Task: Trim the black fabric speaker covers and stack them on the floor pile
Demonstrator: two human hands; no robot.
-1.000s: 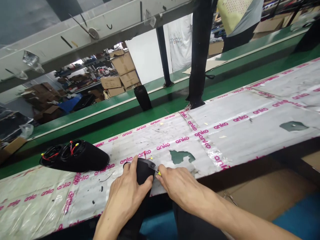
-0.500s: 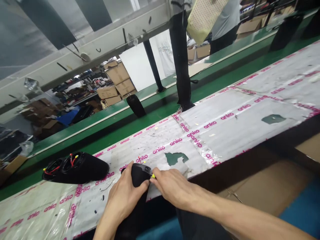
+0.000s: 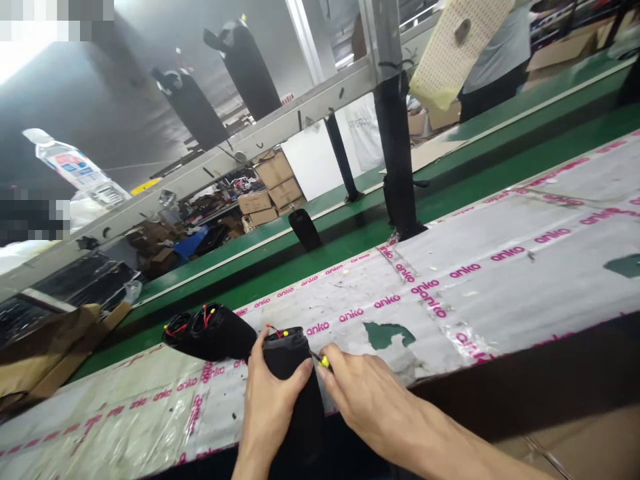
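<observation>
My left hand (image 3: pixel 273 393) is wrapped round the upper part of a black cylindrical housing (image 3: pixel 305 407) at the front edge of the bench. Red wire and a yellow tip show in its open top. To its right, my right hand (image 3: pixel 355 380) grips a small tool with a yellow part (image 3: pixel 325 362), its thin dark end at the housing's rim. Two more black housings (image 3: pixel 233 337) lie side by side at the left, with red wires in their open ends.
The bench (image 3: pixel 500 293) has a white cover with pink printed tape. Behind it runs a green belt (image 3: pixel 350 237) carrying a black cylinder (image 3: pixel 304 229). A black post (image 3: pixel 397 153) rises at the bench's back edge. A person's torso (image 3: pixel 500 63) is at upper right.
The view has shifted, so the bench items appear further right and the upper shelf shows more. The housing in my left hand is more upright, and the tool tip sits slightly off its top.
</observation>
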